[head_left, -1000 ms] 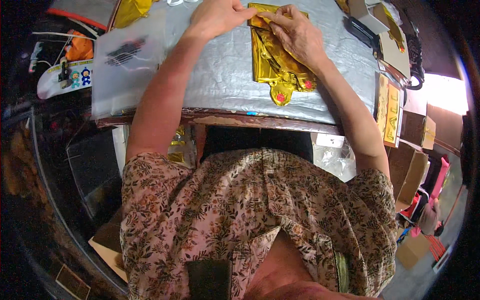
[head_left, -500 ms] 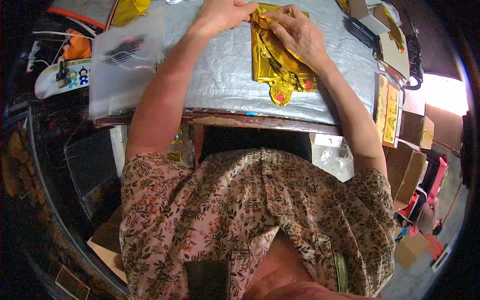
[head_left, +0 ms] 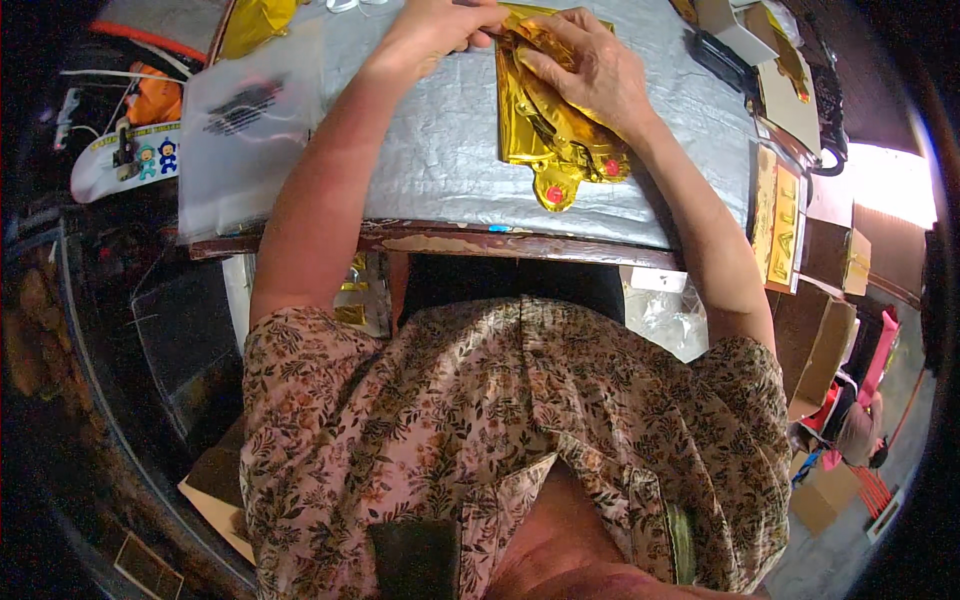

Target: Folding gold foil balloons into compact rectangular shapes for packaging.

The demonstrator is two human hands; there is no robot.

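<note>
A flat, shiny gold foil balloon (head_left: 513, 120) lies on the silver-covered table in front of me, its upper layer creased and partly folded over. Two rounded tabs stick out at its near end, one with a red round sticker (head_left: 555, 194), the other with a second red sticker (head_left: 612, 167). My right hand (head_left: 605, 80) rests over the foil, thumb and fingers closed on the folded layer. At the balloon's far left corner my left hand (head_left: 440, 32) has its fingers pinched together on the foil's edge. What lies under the fingertips is hidden.
Clear plastic bags (head_left: 215, 175) lie at the table's left, with yellow-gold foil (head_left: 258, 25) beyond them. A black object (head_left: 720, 62) and an open white box (head_left: 735, 28) sit at the far right. Cardboard boxes (head_left: 825, 345) stand beside the table. Its worn front edge (head_left: 450, 243) faces me.
Both hands and the foil have shifted slightly left in the view. My left fingers have moved a little along the corner, and my right hand still grips the folded layer.
</note>
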